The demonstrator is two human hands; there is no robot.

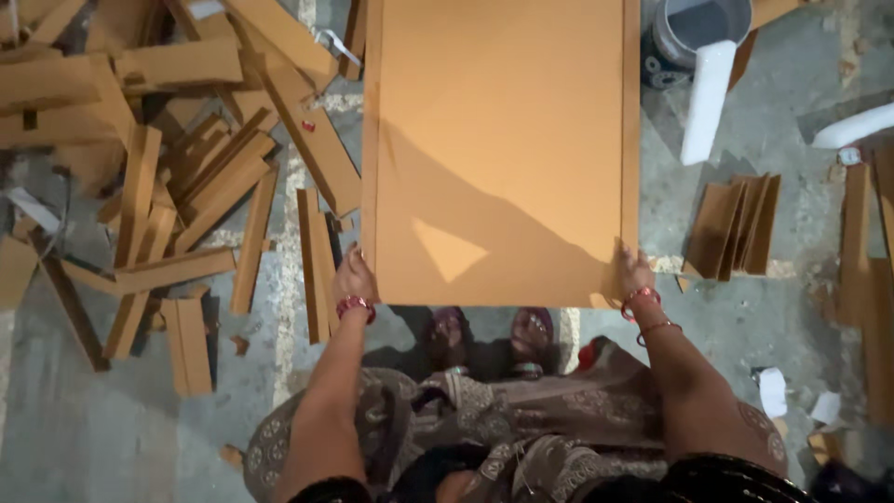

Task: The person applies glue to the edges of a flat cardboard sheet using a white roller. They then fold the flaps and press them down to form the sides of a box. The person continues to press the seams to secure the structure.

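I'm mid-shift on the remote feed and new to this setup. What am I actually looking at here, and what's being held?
This is one view from a camera worn on a person's head, looking down. No machine: two bare hands. The left hand and right hand grip the near corners of a large flat cardboard sheet, held above a concrete floor. To the left lies a heap of cardboard strips; to the right, a small folded cardboard stack, a grey bucket and a white foam piece.

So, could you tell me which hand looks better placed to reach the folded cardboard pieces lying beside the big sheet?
Probably the right hand: it grips the sheet at the near right corner, and the folded cardboard pieces lie just beyond that edge. The left hand holds the opposite corner.
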